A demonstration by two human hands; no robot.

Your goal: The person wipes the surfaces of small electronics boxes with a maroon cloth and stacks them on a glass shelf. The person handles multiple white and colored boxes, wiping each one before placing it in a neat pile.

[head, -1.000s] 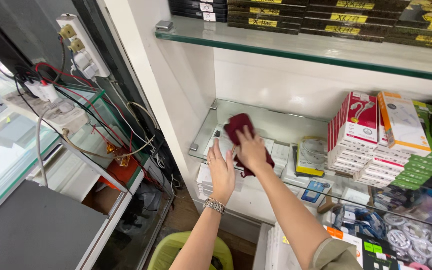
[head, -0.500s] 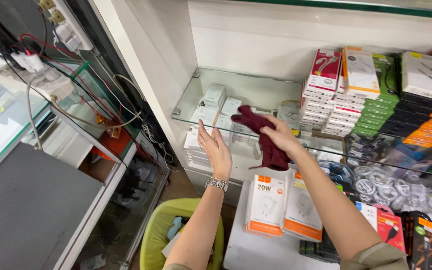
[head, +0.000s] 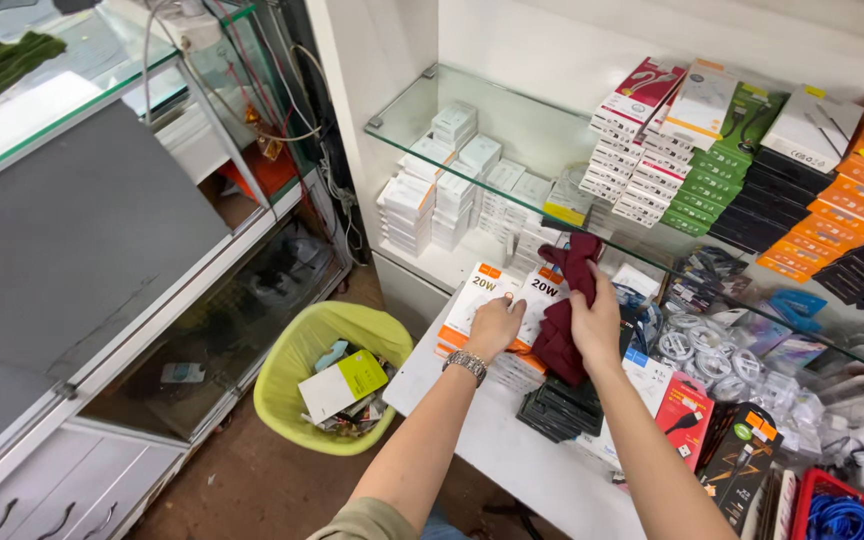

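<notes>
Both hands are coming down from the glass shelf (head: 472, 150) to the lower white shelf (head: 512, 450). My right hand (head: 595, 325) is gripping the dark red cloth (head: 564, 310) over the boxes. My left hand (head: 495, 327) is resting flat, fingers curled, on a white charger box (head: 476, 297). The yellow bin (head: 327, 375) is sitting near left.

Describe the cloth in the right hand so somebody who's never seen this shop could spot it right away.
Start at the glass shelf stacked with boxes, then drop to the white counter below it. There the right hand grips a crumpled dark red cloth, beside the left hand on orange-and-white boxes. It is the only soft, maroon thing among hard packages.
</notes>
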